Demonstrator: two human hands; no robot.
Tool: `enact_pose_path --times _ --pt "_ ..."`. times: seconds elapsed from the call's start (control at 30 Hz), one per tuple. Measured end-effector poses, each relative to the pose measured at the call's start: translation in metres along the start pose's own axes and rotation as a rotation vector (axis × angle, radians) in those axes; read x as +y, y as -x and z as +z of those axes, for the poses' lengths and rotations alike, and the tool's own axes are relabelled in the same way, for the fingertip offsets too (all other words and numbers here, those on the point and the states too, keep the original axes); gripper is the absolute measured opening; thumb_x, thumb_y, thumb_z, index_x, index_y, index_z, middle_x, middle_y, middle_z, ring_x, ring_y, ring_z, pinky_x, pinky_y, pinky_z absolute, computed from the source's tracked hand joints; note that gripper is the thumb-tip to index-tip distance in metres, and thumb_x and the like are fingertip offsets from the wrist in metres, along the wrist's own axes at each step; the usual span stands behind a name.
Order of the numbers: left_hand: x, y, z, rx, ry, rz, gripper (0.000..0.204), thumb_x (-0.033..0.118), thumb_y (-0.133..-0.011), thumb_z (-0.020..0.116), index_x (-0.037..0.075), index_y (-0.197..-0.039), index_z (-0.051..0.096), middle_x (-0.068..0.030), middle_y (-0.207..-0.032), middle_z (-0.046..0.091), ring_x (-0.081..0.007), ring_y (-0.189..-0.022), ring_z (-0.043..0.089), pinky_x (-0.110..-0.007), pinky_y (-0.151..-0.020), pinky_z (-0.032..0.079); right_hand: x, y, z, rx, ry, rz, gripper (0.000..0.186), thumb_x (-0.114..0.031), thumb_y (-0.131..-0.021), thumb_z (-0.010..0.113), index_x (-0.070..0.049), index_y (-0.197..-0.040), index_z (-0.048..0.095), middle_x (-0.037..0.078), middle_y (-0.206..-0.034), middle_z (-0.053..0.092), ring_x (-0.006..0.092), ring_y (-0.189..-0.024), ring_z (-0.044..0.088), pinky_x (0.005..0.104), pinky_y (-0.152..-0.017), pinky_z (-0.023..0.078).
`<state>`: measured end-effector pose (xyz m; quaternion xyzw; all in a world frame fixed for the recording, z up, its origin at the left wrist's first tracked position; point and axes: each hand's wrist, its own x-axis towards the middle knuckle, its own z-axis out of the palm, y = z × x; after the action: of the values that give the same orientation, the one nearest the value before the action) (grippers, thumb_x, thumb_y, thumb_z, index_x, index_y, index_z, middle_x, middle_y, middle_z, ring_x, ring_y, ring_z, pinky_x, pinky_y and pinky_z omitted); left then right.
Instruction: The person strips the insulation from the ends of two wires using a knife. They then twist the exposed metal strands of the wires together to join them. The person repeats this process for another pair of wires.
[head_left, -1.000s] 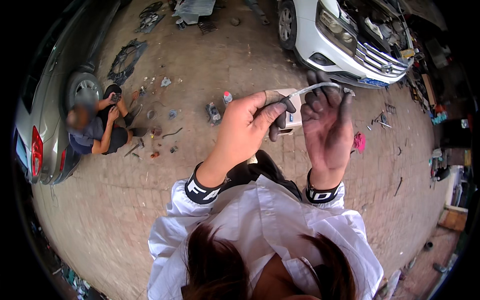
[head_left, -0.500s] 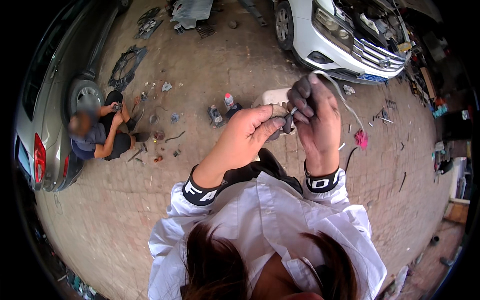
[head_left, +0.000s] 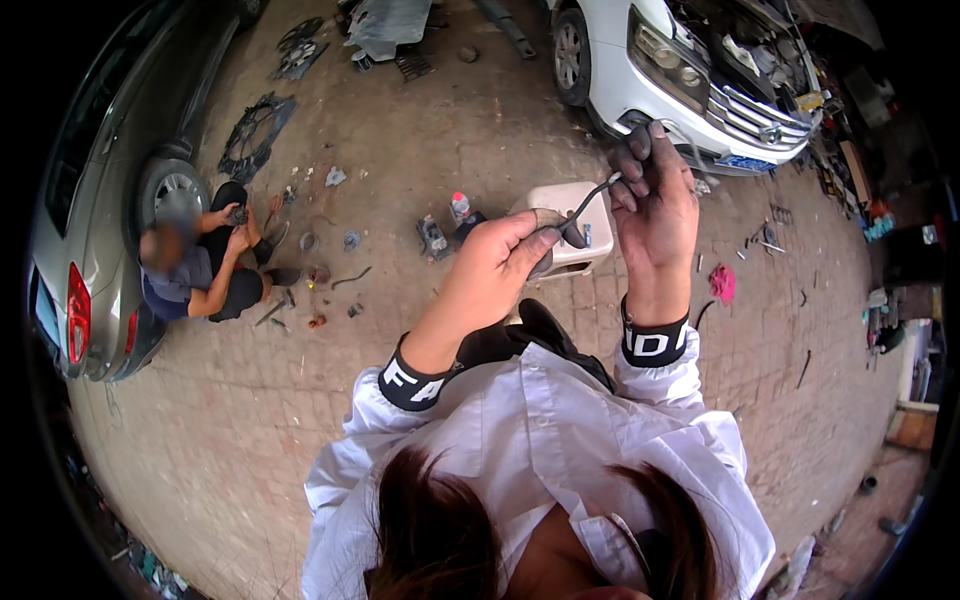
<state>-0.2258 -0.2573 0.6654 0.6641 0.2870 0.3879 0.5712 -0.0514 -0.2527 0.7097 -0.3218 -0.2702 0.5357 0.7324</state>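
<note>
A thin dark wire (head_left: 592,197) stretches between my two hands, curving up from left to right. My left hand (head_left: 505,243), fingertips blackened, is closed in a pinch on its lower part. At the upper end, where a small pale bit shows, my right hand (head_left: 655,195) has its dirty fingers closed round the wire. A faint, blurred pale strip (head_left: 686,134) arcs away beyond the right fingertips; how it is held is hidden. Below and behind the hands stands a cream plastic stool (head_left: 595,222) with a small object on its top.
A white car (head_left: 610,60), its hood up, stands ahead right. At left a person (head_left: 195,255) sits beside a grey car (head_left: 100,190), holding a dark part. A bottle (head_left: 459,204), a pink cloth (head_left: 721,283), a fan shroud (head_left: 257,135) and loose tools lie on the brick floor.
My hands have moved apart, the right one up and away, so the wire between them now shows. The pale strip that hung down from the right hand has swung up toward the white car.
</note>
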Motion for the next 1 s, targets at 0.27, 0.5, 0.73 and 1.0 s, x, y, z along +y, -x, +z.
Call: enact_pose_path --times 0.27,0.5,0.73,1.0 --pt "-0.066 -0.032 0.010 0.317 0.064 -0.115 0.021 0.017 -0.097 0.051 0.000 -0.092 0.063 0.0040 -0.065 0.047 -0.0050 -0.056 0.038 -0.021 -0.050 0.030 0.026 -0.008 0.003 0.018 0.159 -0.061 0.026 -0.022 -0.096 0.052 -0.006 -0.076 0.052 -0.001 -0.068 0.048 0.0069 -0.057 0.040 0.0208 -0.048 0.031" --pt "-0.091 -0.038 -0.025 -0.035 0.727 -0.399 0.022 0.018 -0.098 0.049 0.002 -0.107 0.061 -0.0012 -0.082 0.061 -0.0076 -0.059 0.049 -0.019 -0.048 0.034 0.030 -0.062 -0.039 0.077 0.046 0.097 0.016 -0.018 -0.094 0.054 -0.006 -0.085 0.055 0.001 -0.075 0.053 0.0066 -0.058 0.042 0.0203 -0.050 0.034" --pt "-0.067 -0.043 -0.033 -0.121 0.587 -0.462 0.024 0.022 -0.099 0.047 0.005 -0.108 0.061 -0.0033 -0.091 0.065 -0.0087 -0.074 0.058 -0.021 -0.057 0.046 0.025 -0.071 -0.050 -0.124 -0.158 0.193 0.018 -0.019 -0.096 0.053 -0.006 -0.084 0.051 -0.001 -0.071 0.046 0.0050 -0.054 0.034 0.0188 -0.048 0.029" --pt "-0.065 -0.054 -0.004 -0.204 0.799 -0.416 0.028 0.021 -0.099 0.048 0.002 -0.117 0.057 -0.0053 -0.089 0.064 -0.0112 -0.072 0.059 -0.024 -0.058 0.047 0.025 -0.067 -0.062 -0.083 -0.158 0.263 0.017 -0.020 -0.095 0.055 -0.008 -0.083 0.050 -0.002 -0.068 0.043 0.0044 -0.053 0.033 0.0185 -0.045 0.026"
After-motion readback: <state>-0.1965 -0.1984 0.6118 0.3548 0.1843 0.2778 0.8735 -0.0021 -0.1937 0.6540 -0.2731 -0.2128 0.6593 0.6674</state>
